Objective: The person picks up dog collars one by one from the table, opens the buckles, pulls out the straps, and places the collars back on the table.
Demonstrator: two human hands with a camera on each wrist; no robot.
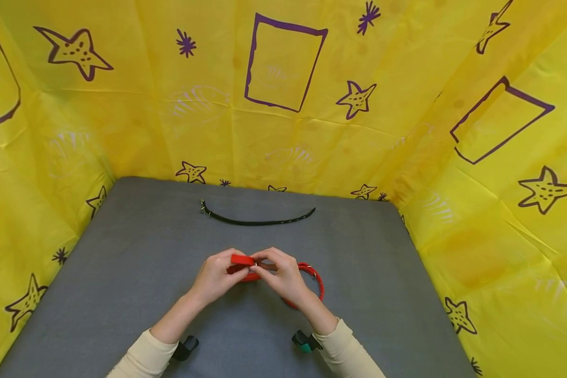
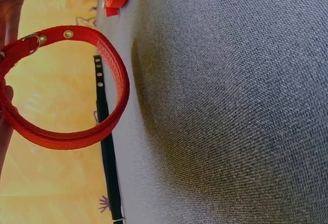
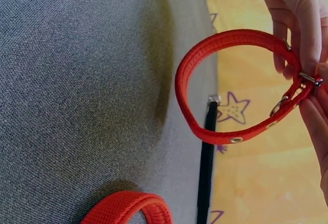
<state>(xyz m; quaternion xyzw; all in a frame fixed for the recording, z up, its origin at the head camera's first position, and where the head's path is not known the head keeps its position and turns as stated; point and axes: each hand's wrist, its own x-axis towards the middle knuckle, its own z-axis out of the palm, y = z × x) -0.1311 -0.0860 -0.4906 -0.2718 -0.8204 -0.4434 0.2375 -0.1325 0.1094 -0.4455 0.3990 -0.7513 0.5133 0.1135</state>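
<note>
Left hand (image 1: 217,275) and right hand (image 1: 283,273) pinch the red collar (image 1: 242,260) near its buckle (image 3: 310,79), above the surface (image 1: 146,236), well in from its far edge. I'd steady the buckle and guide the red collar flat (a twist might bind it).

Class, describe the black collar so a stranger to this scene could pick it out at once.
Start with the grey table, backed by a yellow curtain. Near its far edge, beyond the left hand and right hand, lies the black collar. It is stretched out in a shallow curve, whereas the held red collar and the loose red collar are looped.
</note>
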